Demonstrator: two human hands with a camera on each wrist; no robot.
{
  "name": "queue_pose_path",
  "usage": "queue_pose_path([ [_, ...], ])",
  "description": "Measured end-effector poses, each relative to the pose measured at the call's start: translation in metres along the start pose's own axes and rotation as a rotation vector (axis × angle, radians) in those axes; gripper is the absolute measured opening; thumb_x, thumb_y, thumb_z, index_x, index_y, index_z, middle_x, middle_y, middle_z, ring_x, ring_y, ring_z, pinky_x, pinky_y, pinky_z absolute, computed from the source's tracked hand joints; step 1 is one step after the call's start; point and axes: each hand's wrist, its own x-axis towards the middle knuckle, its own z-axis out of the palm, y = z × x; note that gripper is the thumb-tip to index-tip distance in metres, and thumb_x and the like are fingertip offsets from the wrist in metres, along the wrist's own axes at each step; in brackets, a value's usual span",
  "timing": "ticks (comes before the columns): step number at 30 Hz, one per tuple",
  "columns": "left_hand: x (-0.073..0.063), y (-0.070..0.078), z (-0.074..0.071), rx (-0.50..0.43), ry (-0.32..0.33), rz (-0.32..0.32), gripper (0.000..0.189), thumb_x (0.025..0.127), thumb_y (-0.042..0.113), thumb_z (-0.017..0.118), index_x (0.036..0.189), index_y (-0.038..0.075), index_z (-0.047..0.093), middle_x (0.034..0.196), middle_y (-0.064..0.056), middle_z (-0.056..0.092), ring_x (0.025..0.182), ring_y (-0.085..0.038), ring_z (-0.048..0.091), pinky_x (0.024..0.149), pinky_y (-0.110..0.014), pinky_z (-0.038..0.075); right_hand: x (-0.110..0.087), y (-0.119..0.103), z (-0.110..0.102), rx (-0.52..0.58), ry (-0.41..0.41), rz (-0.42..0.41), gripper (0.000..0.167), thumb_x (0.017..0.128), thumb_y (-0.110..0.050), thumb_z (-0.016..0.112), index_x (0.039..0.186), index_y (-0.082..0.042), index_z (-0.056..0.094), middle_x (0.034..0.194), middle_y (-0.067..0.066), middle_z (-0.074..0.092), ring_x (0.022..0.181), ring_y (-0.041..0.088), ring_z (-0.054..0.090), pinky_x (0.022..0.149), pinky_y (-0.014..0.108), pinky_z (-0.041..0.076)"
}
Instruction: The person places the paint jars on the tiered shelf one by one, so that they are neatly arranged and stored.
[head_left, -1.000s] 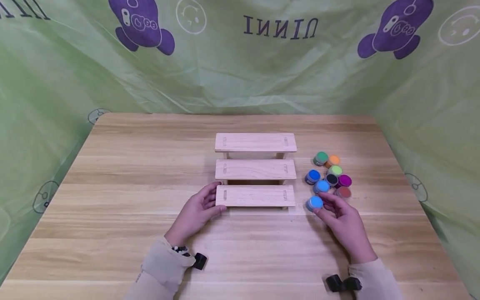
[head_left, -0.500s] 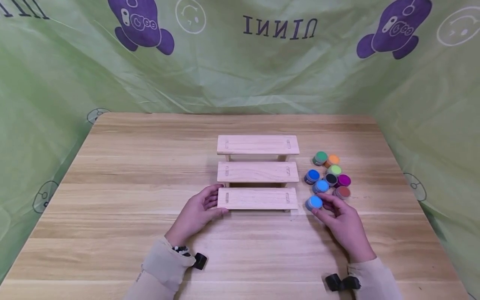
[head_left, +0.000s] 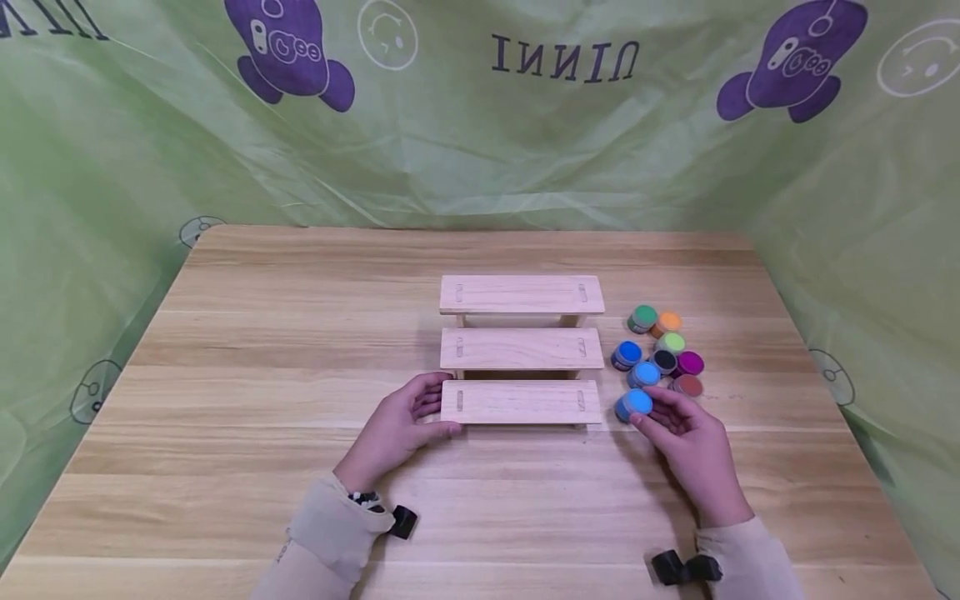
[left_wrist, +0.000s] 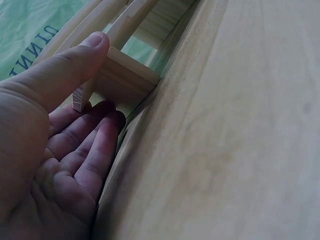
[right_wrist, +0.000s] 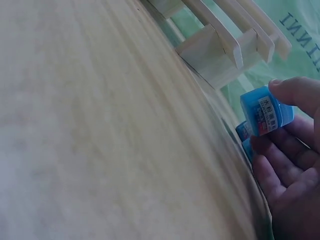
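A three-step wooden display stand (head_left: 521, 402) sits mid-table, its steps rising away from me. My left hand (head_left: 397, 429) grips the left end of its lowest step; the thumb (left_wrist: 90, 42) lies at the front edge and the fingers are behind and under the plank. To the stand's right, my right hand (head_left: 690, 446) pinches a light-blue paint pot (head_left: 634, 405) between thumb and fingers. That pot, labelled on its side (right_wrist: 265, 112), is slightly tilted. Just behind it is a second light-blue paint pot (head_left: 643, 375).
Several more paint pots cluster on the right: dark blue (head_left: 626, 355), green (head_left: 642, 317), orange (head_left: 667, 323), light green (head_left: 671, 342), black (head_left: 663, 362), purple (head_left: 690, 363) and brown-red (head_left: 687, 385). Green printed cloth (head_left: 480, 150) surrounds the wooden table (head_left: 247, 350).
The wooden stand has slid a little right and toward me, with my left hand on it. In my right hand the light-blue paint pot has shifted slightly right and tilted.
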Motion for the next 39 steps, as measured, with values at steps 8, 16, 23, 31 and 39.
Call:
queue_pose_path([
  [8,-0.001,0.001,0.001,-0.011,-0.005,0.013,0.073,0.079,0.012,0.087,0.142,0.005,0.051,0.131,-0.016,0.061,0.12,-0.03,0.062,0.101,-0.031,0.052,-0.003,-0.017,0.004,0.087,0.022,-0.082,0.047,0.091,-0.015,0.076,0.133,-0.001,0.06,0.135,0.015,0.057,0.105,-0.005,0.061,0.09,0.012,0.05],
  [16,-0.001,0.002,0.002,0.0,0.005,0.016,0.073,0.079,0.01,0.086,0.143,0.005,0.05,0.13,-0.017,0.061,0.119,-0.031,0.063,0.099,-0.03,0.054,0.001,-0.036,0.009,0.147,-0.001,-0.196,0.042,0.09,-0.009,0.076,0.128,0.002,0.061,0.134,0.018,0.06,0.108,-0.001,0.062,0.095,0.017,0.051],
  [23,-0.001,0.0,0.003,-0.008,0.007,0.009,0.073,0.079,0.01,0.086,0.143,0.005,0.05,0.131,-0.017,0.061,0.119,-0.031,0.062,0.098,-0.029,0.054,0.007,-0.049,0.013,0.154,-0.01,-0.255,0.041,0.09,-0.013,0.077,0.126,0.0,0.063,0.13,0.014,0.063,0.109,0.006,0.063,0.098,0.02,0.051],
  [31,-0.001,-0.002,0.003,-0.008,0.004,0.008,0.073,0.079,0.01,0.086,0.143,0.006,0.051,0.13,-0.016,0.061,0.118,-0.03,0.063,0.098,-0.029,0.054,0.008,-0.058,0.019,0.189,-0.01,-0.354,0.038,0.087,-0.001,0.077,0.123,0.003,0.065,0.119,0.012,0.064,0.103,0.009,0.066,0.094,0.023,0.054],
  [39,-0.001,-0.001,0.001,0.009,0.009,0.024,0.075,0.079,0.012,0.086,0.145,0.005,0.049,0.13,-0.016,0.061,0.118,-0.03,0.063,0.097,-0.029,0.054,0.011,-0.07,0.024,0.212,-0.036,-0.357,0.039,0.087,-0.003,0.078,0.123,0.0,0.065,0.12,0.009,0.064,0.105,0.009,0.065,0.095,0.023,0.054],
])
